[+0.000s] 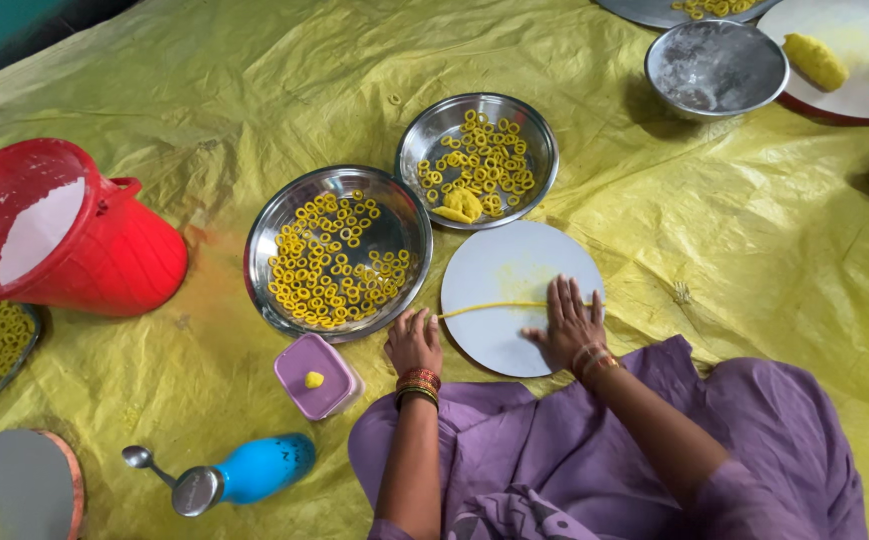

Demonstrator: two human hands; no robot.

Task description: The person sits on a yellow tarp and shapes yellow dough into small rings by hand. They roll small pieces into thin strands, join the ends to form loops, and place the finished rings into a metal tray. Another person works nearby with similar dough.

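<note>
My right hand (570,325) lies flat and open on the thin yellow dough rope (495,307) on the round board (500,345), my left hand (413,342) pinches its end, two steel plates (265,230) already hold many rings.

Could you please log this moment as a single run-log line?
right hand: palm flat on dough rope | left hand: at rope end | round board under both | ring-filled steel plate beside
</note>
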